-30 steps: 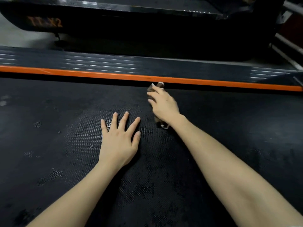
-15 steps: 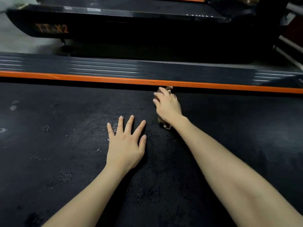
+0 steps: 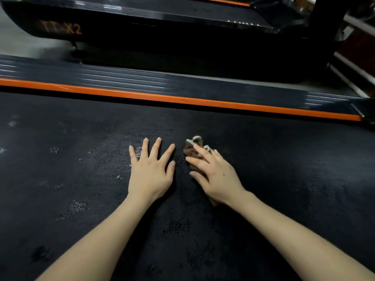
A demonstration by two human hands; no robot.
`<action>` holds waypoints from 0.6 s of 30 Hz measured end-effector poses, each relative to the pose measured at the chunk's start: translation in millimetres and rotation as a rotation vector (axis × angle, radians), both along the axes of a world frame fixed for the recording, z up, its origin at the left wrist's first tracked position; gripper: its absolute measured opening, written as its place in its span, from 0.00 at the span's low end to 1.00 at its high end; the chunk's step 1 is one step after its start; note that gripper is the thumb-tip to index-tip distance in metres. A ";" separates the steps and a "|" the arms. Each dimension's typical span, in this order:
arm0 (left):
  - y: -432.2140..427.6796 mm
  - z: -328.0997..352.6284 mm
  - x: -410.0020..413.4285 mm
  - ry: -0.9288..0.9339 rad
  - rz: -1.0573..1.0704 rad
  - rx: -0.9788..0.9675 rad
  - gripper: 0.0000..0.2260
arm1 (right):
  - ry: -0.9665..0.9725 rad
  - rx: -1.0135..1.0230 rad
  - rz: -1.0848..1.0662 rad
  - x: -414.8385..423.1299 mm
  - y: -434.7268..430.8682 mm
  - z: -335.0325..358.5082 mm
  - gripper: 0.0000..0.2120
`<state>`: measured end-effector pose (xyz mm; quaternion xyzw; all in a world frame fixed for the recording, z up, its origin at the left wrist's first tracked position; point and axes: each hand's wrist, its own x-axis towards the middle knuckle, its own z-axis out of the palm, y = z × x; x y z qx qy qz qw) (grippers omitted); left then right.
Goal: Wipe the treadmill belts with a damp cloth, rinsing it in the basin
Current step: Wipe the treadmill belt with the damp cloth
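Back from the far edge, the right hand (image 3: 217, 175) is now sliding the cloth (image 3: 191, 149) toward the person. A moment ago it was working right up against the orange stripe (image 3: 182, 100), and now it is sitting well short of that line, just beside the left hand (image 3: 151, 171). That left hand is staying planted where it was, palm down on the treadmill belt (image 3: 284, 169), fingers straight and fanned wide, holding nothing. The right hand is lying over the small brownish cloth with its fingers mostly straight and loosely spread, pressing it onto the belt rather than wrapping round it. The thumb is pointing across toward the left hand. The cloth is looking crumpled, its pale edge poking out beyond the fingertips, and a dark scrap of it is showing by the wrist. The two hands are lying close but not touching. Pale, patchy marks (image 3: 73, 208) are showing on the textured black belt, mostly to the left of the left forearm and between the two arms. Beyond the orange stripe the ribbed side rail (image 3: 142, 82) is running across the view. Behind that, the neighbouring treadmill (image 3: 182, 37) is sitting in shadow, with the orange lettering TT-X2 (image 3: 60, 28) on its side.
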<state>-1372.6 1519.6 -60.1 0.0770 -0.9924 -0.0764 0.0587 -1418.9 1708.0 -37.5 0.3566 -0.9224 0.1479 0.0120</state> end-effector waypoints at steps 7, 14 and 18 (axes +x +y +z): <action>0.1 0.3 -0.4 -0.013 0.008 0.001 0.28 | 0.000 0.024 -0.335 -58.5 -38.5 -1.1 0.20; 0.4 2.0 0.2 0.001 0.003 0.009 0.26 | -0.003 -0.054 -0.112 109.9 12.6 0.1 0.18; 0.3 2.3 1.6 0.006 -0.007 0.011 0.22 | 0.046 0.055 0.006 128.5 77.6 1.7 0.18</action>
